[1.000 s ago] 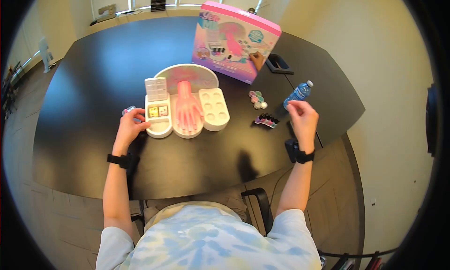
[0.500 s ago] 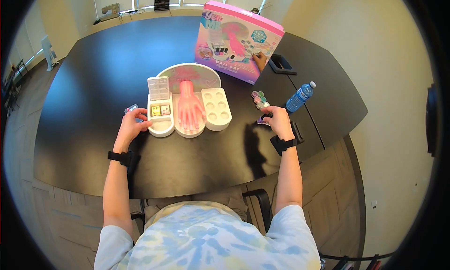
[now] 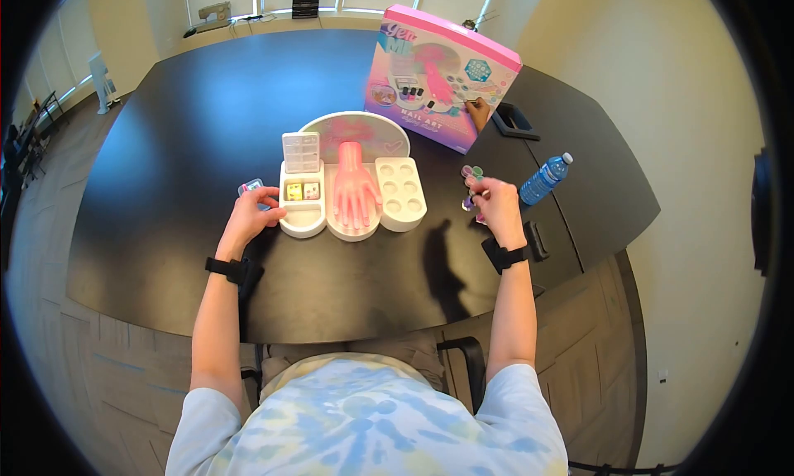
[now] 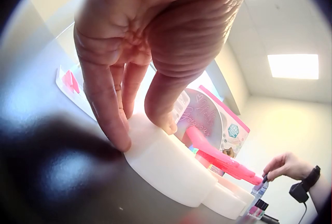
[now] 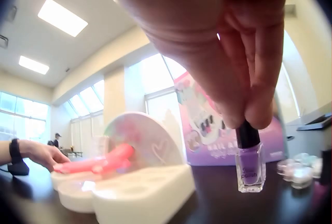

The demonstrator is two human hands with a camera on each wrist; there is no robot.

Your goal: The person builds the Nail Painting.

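The polish (image 5: pixel 251 163) was purple, its cap (image 5: pixel 248 137) black.
The model hand (image 3: pixel 354 186) was pink, the shirt (image 3: pixel 372 418) tie-dyed blue, yellow and white.

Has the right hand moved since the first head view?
Yes, leftward against the water bottle: the right hand was just nearer the wearer than it, and is now to its left, pinching the purple nail polish.

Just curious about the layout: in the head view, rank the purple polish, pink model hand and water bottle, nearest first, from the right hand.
1. Purple polish: pinched in the right hand.
2. Water bottle: right of that hand.
3. Pink model hand: left, on the white stand.
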